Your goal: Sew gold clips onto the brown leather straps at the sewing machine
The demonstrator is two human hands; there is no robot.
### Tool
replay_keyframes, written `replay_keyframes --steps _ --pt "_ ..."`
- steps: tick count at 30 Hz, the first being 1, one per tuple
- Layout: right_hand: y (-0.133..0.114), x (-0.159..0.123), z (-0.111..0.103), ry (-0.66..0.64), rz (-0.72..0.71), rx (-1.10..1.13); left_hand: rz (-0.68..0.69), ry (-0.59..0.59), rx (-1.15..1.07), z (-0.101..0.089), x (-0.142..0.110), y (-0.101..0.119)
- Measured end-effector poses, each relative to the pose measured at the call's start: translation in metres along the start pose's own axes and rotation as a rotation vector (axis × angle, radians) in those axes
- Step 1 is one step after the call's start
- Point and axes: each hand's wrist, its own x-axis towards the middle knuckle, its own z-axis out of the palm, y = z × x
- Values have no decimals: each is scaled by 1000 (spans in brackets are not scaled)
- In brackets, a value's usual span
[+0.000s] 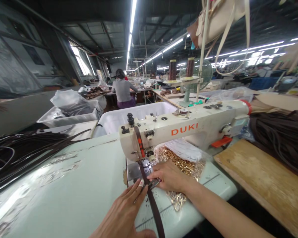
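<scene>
A dark brown strap [154, 208] runs from under the needle area of a white sewing machine [161, 129] toward me. My left hand [127, 203] lies with its fingers stretched out, their tips at the strap's left edge; one finger wears a white wrap [141, 182]. Across the strap, my right hand [170, 177] is closed, with its fingers curled near the metal needle plate [134, 171]. It pinches a small dark metal piece [154, 183] whose kind I cannot make out. Beside it lies a clear bag of gold-coloured metal clasps [178, 162], some spilling out at the near end.
Dark straps lie heaped at the left [27, 152] and right [280, 138]. A wooden board [263, 178] juts out at the right. Behind the machine stand a white tub [136, 110] and two thread cones [190, 67]. A person [124, 89] sits farther back.
</scene>
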Motion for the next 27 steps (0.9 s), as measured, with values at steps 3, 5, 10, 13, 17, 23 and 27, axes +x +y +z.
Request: replay_keyframes --steps 3,5,10,13,17,23,27 --pt "2 0 2 9 -5 -5 7 43 20 -1 -1 3" --pt "3 0 4 20 -7 -16 20 74 43 -3 -1 5" --pt "4 0 6 37 -11 -9 97 140 98 -4 0 4" --pt "3 0 5 50 -8 -1 161 187 139 -1 2 -1" --pt "2 -1 5 71 -7 -9 242 212 198 5 5 -10" --pt "1 0 3 73 0 -31 406 298 234 28 13 -33" --pt "0 0 1 70 9 -28 435 350 240 41 16 -42"
